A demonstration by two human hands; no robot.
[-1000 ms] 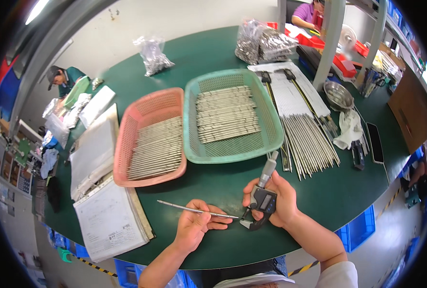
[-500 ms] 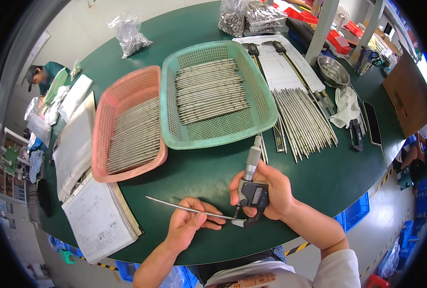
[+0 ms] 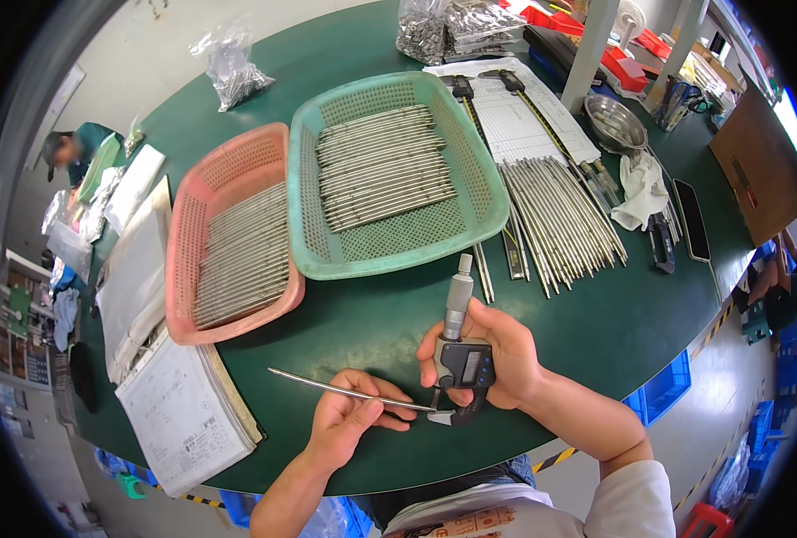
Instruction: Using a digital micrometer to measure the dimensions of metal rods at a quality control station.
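Note:
Pinched between the thumb and fingers of my left hand [image 3: 355, 416] is a thin metal rod [image 3: 313, 383], slanting down to the right. Its right end lies at the jaws of a digital micrometer [image 3: 464, 363]. My right hand [image 3: 504, 352] is wrapped round that micrometer, with its silver thimble pointing up and its small display facing up. Whether the jaws press on the rod is too small to tell. Beyond my hands, a green plastic basket [image 3: 398, 259] holds a layer of similar rods. A pink basket [image 3: 176, 287] to its left holds more rods.
Loose rods [image 3: 564, 224] lie at the right, near calipers [image 3: 533, 103] on paper sheets. A metal bowl [image 3: 615, 124], a white cloth [image 3: 641, 191] and a phone [image 3: 692, 221] are farther right. An open binder [image 3: 183, 417] sits at the left. Another person [image 3: 80, 154] is at the far left.
The view has shifted slightly, so the baskets and micrometer appear a little farther left. Both hands keep their grips, and the rod's end stays at the micrometer jaws.

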